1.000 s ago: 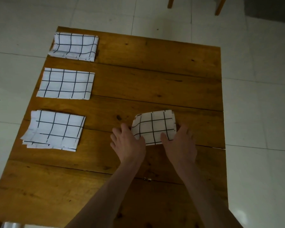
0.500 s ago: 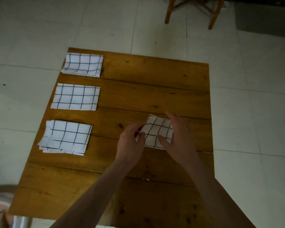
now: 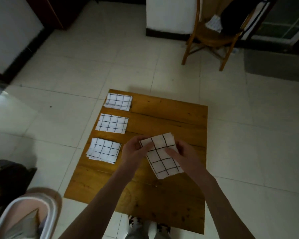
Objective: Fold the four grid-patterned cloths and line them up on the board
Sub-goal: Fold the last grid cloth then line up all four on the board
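Note:
A wooden board (image 3: 162, 114) lies on the tiled floor. Three folded white cloths with black grid lines sit in a column along its left side: the far cloth (image 3: 118, 101), the middle cloth (image 3: 112, 123) and the near cloth (image 3: 103, 149). A fourth grid cloth (image 3: 162, 161) is lifted above the board's middle, partly unfolded and hanging toward me. My left hand (image 3: 133, 150) pinches its upper left corner. My right hand (image 3: 185, 152) grips its right edge, thumb on top.
A wooden chair (image 3: 212, 35) with dark clothing on it stands on the floor beyond the board. A white-rimmed basket (image 3: 24, 216) sits at the lower left. My shoes (image 3: 145, 225) show at the board's near edge. A dark bundle (image 3: 5, 178) lies at left.
Both hands picked the fourth cloth up off the board and raised it; it has opened out longer. The view pulled back and up, as the head rose.

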Available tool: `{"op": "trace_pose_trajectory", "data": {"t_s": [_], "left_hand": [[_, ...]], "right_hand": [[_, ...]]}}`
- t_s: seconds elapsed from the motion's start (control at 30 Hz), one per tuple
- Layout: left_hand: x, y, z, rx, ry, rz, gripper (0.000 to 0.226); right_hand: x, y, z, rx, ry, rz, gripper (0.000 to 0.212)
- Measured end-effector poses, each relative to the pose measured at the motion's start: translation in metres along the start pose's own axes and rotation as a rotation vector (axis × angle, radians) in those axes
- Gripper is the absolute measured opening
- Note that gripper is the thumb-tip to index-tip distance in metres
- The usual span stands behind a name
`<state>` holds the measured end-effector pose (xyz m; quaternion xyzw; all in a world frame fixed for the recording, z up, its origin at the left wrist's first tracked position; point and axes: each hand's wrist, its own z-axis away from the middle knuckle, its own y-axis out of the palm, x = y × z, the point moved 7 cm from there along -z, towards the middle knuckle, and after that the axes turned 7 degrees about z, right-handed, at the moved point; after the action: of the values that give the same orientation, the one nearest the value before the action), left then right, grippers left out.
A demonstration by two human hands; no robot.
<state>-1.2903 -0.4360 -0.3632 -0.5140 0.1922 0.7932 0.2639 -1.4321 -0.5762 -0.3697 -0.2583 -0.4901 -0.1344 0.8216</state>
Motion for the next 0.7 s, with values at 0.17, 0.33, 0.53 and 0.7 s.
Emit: {"op": "trace_pose_trajectory", "data": {"t_s": [0.17,0.33,0.53,0.7], "left_hand": [[-0.03,-0.011,0.069,0.089,-0.039,0.07,0.025],[-0.045,-0.039,0.131,-0.047,0.057,0.051,0.025],[-0.065,-0.098,0.172,-0.254,0.114,0.156,0.014],[-0.072,-0.157,0.185,-0.337,0.073,0.147,0.019]], "right_hand": [[0.048,-0.001,0.056,-0.04,-0.07,-0.134,0.024],[0.085,0.021,0.086,0.062,-0.153,-0.105,0.018],[0.123,0.075,0.104,0.183,-0.197,0.031,0.015],[0.16,0.128,0.112,0.205,-0.244,0.065,0.013]]}}
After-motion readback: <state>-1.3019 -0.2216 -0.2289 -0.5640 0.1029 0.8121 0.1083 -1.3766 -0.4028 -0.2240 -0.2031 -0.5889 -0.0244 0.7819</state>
